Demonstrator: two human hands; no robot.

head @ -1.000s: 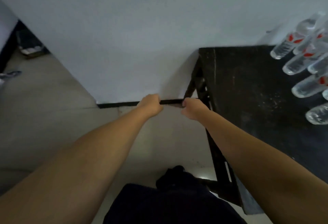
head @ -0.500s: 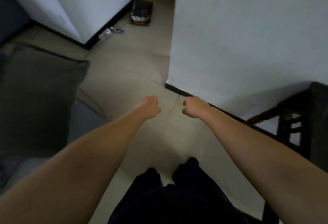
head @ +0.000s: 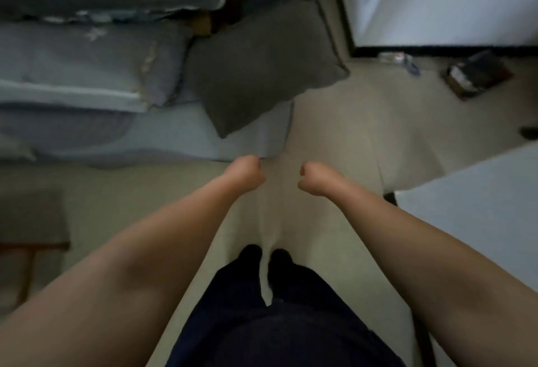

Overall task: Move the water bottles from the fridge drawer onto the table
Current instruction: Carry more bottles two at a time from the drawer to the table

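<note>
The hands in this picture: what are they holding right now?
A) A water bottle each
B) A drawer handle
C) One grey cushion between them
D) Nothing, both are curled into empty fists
D: the left hand and the right hand are both curled over the bare floor with nothing in them, and the grey cushion lies apart on the sofa beyond them.

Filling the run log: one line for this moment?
left hand: fist, empty | right hand: fist, empty | bottles: none visible | view: floor, cushion
</note>
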